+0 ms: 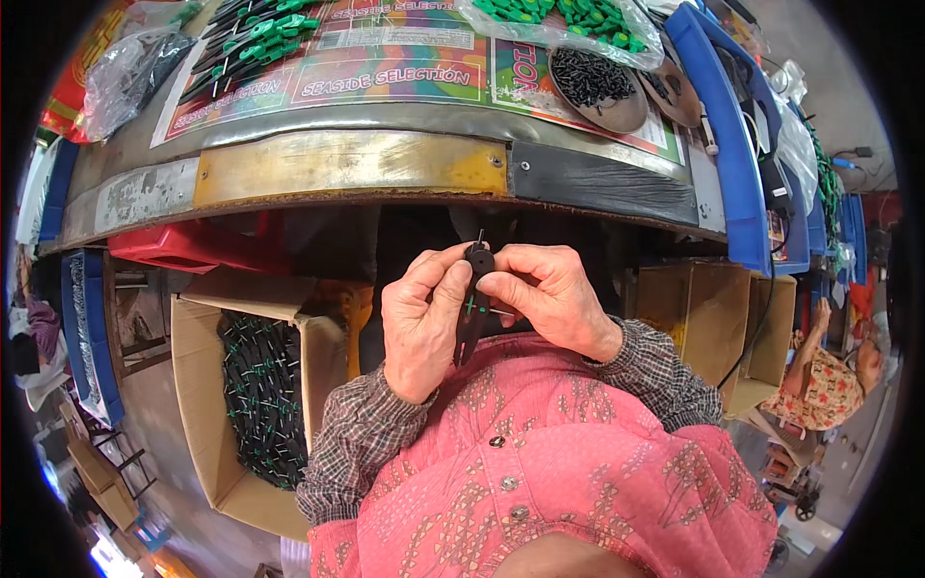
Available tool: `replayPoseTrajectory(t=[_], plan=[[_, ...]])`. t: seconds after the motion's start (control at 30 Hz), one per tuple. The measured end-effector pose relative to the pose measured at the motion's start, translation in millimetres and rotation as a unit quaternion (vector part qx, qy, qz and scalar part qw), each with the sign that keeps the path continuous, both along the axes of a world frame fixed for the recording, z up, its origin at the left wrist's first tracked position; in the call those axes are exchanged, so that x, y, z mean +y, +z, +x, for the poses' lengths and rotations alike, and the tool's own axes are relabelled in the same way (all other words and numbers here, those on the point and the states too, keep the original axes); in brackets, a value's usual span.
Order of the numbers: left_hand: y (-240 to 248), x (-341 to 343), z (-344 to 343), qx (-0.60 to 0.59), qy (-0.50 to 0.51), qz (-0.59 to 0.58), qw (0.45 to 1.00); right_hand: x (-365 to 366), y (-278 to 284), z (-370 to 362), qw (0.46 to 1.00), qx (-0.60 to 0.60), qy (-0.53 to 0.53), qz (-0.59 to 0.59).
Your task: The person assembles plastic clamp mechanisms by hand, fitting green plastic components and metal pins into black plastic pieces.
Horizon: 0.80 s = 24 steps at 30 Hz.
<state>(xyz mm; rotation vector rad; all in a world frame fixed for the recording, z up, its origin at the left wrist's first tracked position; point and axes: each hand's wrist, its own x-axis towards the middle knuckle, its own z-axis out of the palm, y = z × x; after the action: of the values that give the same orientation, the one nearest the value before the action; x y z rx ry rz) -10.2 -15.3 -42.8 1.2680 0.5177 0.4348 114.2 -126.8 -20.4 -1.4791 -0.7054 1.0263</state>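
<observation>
Both hands meet in front of my chest, below the table's edge. Between them is a slim black piece (470, 318) with a round head, a thin metal pin standing up past the head and a small green part partway down. My left hand (424, 318) pinches it near the head with thumb and fingers. From the other side, my right hand (554, 294) grips it, its thumb against the piece just under the head. Another short pale rod shows beside the right fingers. The fingertips behind the piece are hidden.
Metal-edged table (352, 169) ahead bears black-and-green pieces (252, 43), a bag of green parts (568, 19) and a dish of small black parts (599, 91). An open carton (207, 453) of similar pieces stands left. Right are cartons (708, 313) and a blue bin (737, 193); another person (824, 385) sits farther off.
</observation>
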Motion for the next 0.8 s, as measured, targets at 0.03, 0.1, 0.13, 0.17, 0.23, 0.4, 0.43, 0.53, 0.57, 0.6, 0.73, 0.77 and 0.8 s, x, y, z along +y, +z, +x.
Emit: replayPoseTrajectory(t=[0.03, 0.1, 0.13, 0.17, 0.23, 0.4, 0.43, 0.53, 0.57, 0.6, 0.73, 0.77, 0.8], plan=[[0.2, -0.3, 0.3, 0.001, 0.003, 0.000, 1.000, -0.2, -0.1, -0.1, 1.000, -0.011, -0.001, -0.002], [1.8, -0.3, 0.2, 0.003, 0.002, 0.014, 1.000, -0.2, 0.3, -0.3, 1.000, -0.022, -0.001, -0.004], [3.0, -0.3, 0.1, 0.006, 0.000, 0.028, 1.000, 0.0, 1.1, -0.4, 1.000, -0.023, 0.000, -0.009], [4.8, -0.5, 0.4, 0.006, 0.000, 0.028, 1.000, 0.2, 1.7, -0.3, 1.000, -0.024, 0.001, -0.013], [7.5, -1.0, 1.5, -0.002, 0.015, 0.067, 0.998, 0.5, 1.8, 1.0, 1.000, -0.018, 0.003, -0.018], [4.6, -1.1, 1.5, -0.009, 0.014, 0.039, 0.999, 0.9, 1.4, 0.5, 0.999, 0.015, -0.002, -0.029], [3.2, -1.0, 1.2, -0.014, 0.012, 0.026, 0.999, 1.1, 1.4, -0.1, 1.000, 0.016, -0.007, -0.025], [4.9, -1.8, 0.3, -0.016, 0.020, -0.041, 0.999, -1.1, 0.0, 3.0, 1.000, -0.012, 0.000, -0.028], [4.8, -1.6, -0.1, -0.016, 0.020, -0.041, 0.999, -1.9, -0.9, 5.0, 0.998, -0.040, 0.012, -0.036], [5.0, -1.5, -0.5, -0.006, 0.017, -0.026, 0.999, -1.8, -1.2, 6.3, 0.998, -0.040, 0.012, -0.036], [3.7, -2.3, -1.6, -0.011, 0.007, 0.011, 1.000, 4.0, 9.1, 11.7, 0.998, -0.034, -0.046, 0.036], [4.3, -2.1, -1.8, -0.010, 0.007, 0.011, 1.000, 6.4, 10.1, 13.7, 0.998, -0.003, -0.043, 0.047], [5.9, -1.9, -1.6, -0.012, 0.002, 0.024, 1.000, 7.4, 10.0, 16.0, 0.998, -0.004, -0.044, 0.046]])
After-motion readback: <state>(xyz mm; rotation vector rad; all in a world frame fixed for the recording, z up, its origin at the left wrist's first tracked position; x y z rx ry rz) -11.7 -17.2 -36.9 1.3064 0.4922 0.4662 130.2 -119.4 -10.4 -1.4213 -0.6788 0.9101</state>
